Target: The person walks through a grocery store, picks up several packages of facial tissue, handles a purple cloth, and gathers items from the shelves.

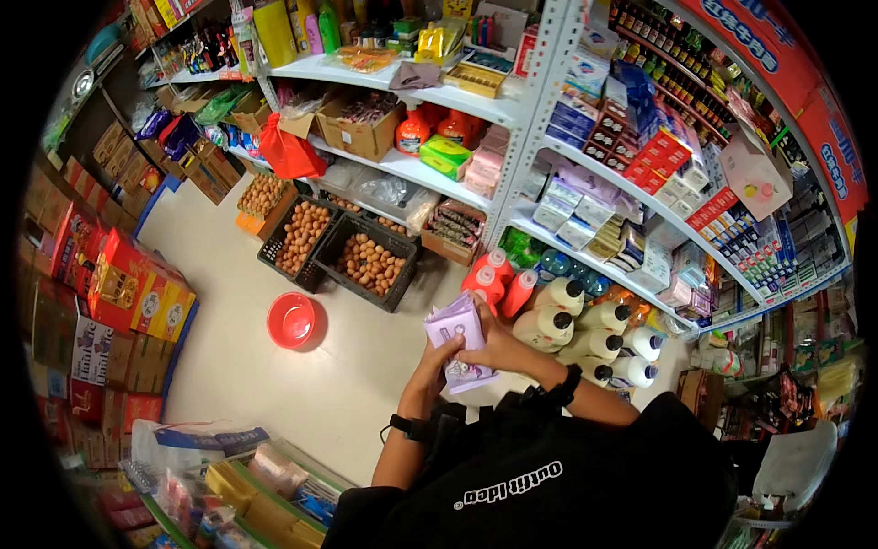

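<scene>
Both of my hands hold a lilac plastic packet (pixel 469 335) in front of my body, over the floor by the shelves. My left hand (pixel 435 360) grips its near left side with the thumb on its face. On the right side, my right hand (pixel 495 343) closes around it, thumb pointing to the left. The packet looks like a stack of more than one; its far end is uneven. Just beyond my right hand stand red bottles (pixel 485 283) with pale caps, and to the right of them several cream-coloured jugs (pixel 544 327) with black caps.
A red plastic basin (pixel 291 320) sits on the floor at the left. Black crates of eggs (pixel 371 263) stand below the shelf (pixel 405 165). Shelves of boxed goods (pixel 617 165) curve along the right. Stacked cartons (pixel 137 295) line the left, and a goods rack (pixel 274 494) is near my left side.
</scene>
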Available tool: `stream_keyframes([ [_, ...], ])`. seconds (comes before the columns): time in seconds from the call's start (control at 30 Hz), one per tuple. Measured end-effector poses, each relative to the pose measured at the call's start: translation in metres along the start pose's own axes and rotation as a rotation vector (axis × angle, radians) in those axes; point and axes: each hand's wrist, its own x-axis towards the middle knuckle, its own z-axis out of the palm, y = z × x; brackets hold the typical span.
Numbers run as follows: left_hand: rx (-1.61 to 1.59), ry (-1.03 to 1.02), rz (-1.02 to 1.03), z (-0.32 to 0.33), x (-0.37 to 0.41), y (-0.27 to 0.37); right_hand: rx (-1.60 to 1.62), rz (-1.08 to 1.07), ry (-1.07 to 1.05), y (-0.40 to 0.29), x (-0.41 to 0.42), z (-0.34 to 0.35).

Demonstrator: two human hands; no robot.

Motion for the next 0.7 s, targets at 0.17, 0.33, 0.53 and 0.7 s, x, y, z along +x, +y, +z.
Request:
stream_keyframes([
  [0.17,-0.089,0.109,0.156,-0.037,-0.001,0.03,-0.124,0.129,-0.116,-0.006,0.054,0.034],
  [0.33,-0.12,0.206,0.214,-0.071,0.008,0.052,-0.126,0.28,-0.253,-0.025,0.101,0.052],
  [0.53,-0.145,0.25,0.205,-0.124,0.034,0.085,-0.175,-0.038,-0.314,-0.036,0.162,0.071],
  [0.7,-0.098,0.223,0.084,-0.159,0.062,0.137,-0.12,0.08,-0.489,-0.016,0.232,0.074],
])
